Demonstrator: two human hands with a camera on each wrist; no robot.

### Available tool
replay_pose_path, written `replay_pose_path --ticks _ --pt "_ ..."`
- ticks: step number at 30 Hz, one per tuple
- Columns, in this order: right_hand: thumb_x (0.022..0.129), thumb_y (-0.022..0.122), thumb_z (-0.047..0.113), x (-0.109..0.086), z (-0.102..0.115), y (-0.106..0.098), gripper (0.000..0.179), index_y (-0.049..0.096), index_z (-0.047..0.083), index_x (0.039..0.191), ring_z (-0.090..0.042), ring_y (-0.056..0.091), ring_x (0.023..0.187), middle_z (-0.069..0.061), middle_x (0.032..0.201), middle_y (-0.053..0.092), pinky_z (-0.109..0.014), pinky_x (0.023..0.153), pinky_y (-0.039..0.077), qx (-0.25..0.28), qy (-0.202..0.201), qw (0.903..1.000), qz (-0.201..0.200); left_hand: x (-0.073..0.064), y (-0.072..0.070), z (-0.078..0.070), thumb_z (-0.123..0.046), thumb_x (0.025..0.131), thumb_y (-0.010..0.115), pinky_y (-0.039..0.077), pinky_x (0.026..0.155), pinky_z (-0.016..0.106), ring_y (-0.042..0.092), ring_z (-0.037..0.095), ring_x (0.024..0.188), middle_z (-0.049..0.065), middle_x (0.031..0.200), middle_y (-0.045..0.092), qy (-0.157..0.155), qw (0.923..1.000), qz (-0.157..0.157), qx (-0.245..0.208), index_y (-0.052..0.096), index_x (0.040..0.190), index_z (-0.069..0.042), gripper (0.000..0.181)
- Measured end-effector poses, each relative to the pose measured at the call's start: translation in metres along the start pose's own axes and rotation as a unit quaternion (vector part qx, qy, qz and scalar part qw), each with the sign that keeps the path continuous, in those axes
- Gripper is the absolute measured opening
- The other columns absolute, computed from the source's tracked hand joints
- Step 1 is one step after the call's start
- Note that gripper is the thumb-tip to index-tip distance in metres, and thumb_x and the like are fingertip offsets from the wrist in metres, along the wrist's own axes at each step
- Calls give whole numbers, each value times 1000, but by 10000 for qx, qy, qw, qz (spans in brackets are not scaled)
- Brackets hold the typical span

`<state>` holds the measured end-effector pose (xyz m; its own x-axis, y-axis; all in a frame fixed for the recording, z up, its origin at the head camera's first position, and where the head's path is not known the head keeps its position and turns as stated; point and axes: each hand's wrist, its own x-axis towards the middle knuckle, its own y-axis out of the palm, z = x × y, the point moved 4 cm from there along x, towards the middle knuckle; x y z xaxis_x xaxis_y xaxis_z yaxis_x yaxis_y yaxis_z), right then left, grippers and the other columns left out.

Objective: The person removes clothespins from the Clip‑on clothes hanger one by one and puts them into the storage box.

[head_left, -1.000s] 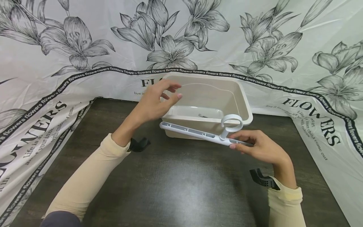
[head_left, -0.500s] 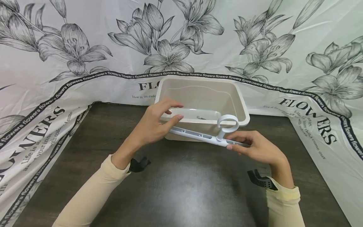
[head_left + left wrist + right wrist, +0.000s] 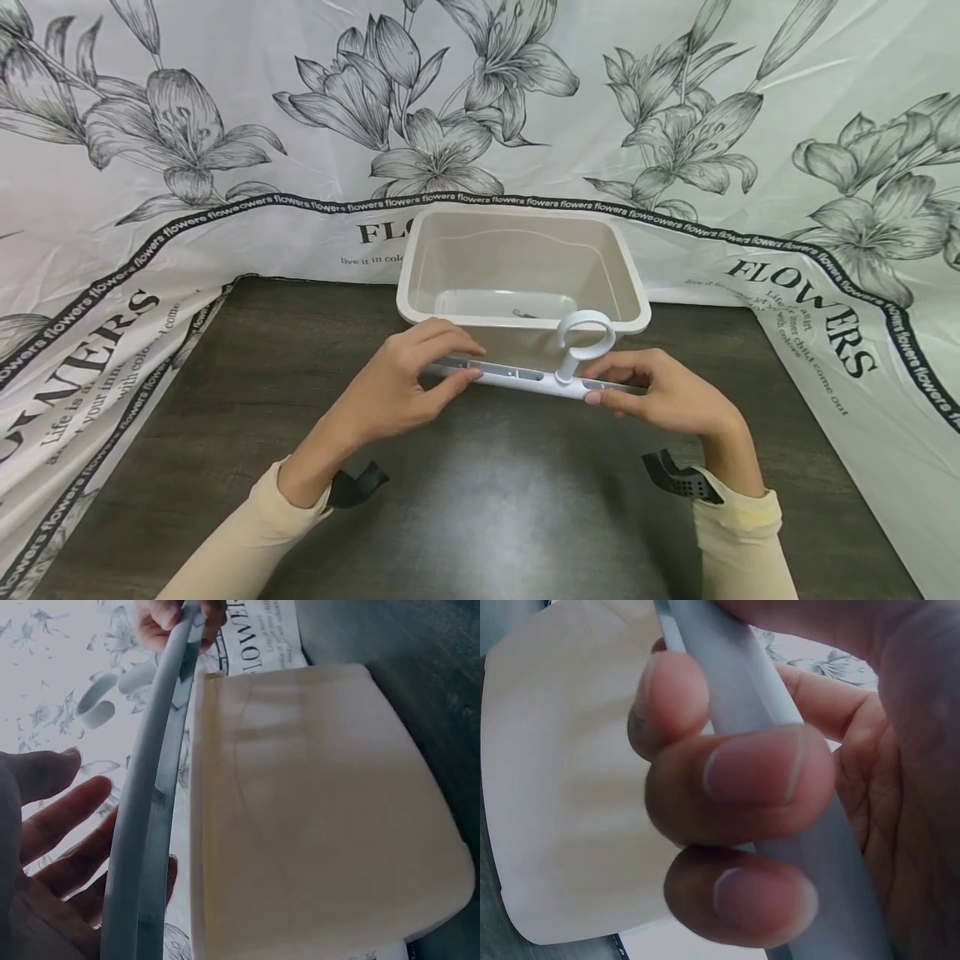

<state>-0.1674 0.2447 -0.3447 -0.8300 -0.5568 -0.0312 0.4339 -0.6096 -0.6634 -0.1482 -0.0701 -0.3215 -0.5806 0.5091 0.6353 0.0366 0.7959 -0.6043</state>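
Note:
A pale plastic clothes hanger (image 3: 517,381) with a straight slotted bar and a curled hook (image 3: 588,331) spans the space between both hands, in front of the bin. My right hand (image 3: 671,398) grips the bar's right end; in the right wrist view its fingers (image 3: 739,772) curl round the bar. At the other end is my left hand (image 3: 397,387), thumb and fingers spread about the bar, its left tip hidden. The left wrist view shows the fingers (image 3: 71,821) behind the hanger bar (image 3: 150,772) and the thumb standing apart from it.
A beige bin (image 3: 525,342) stands behind the hanger on the dark table (image 3: 480,500). A small dark thing (image 3: 523,314) shows at its bottom. A white flower-printed sheet (image 3: 480,100) rises at the back and sides.
My left hand has come down from over the bin's left side to the hanger's left end. The right hand keeps hold of the hanger, which has become more level.

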Motion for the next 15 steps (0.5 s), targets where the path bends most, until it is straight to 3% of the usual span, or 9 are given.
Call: replay_pose_path --ticks 7,15 --pt "94 76 27 2 4 6 18 72 22 111 -12 61 62 3 75 68 -26 53 48 -8 134 9994 332 -20 7 1 -14 92 78 55 82 27 64 5 95 -5 108 69 -71 9981 605 86 73 110 -13 19" --pt "96 74 34 3 5 17 26 69 20 118 -12 58 56 0 77 70 -29 52 51 70 300 9956 880 -43 11 15 -7 92 76 55 78 26 66 5 94 -6 107 70 -377 9966 697 -235 74 108 -15 18"
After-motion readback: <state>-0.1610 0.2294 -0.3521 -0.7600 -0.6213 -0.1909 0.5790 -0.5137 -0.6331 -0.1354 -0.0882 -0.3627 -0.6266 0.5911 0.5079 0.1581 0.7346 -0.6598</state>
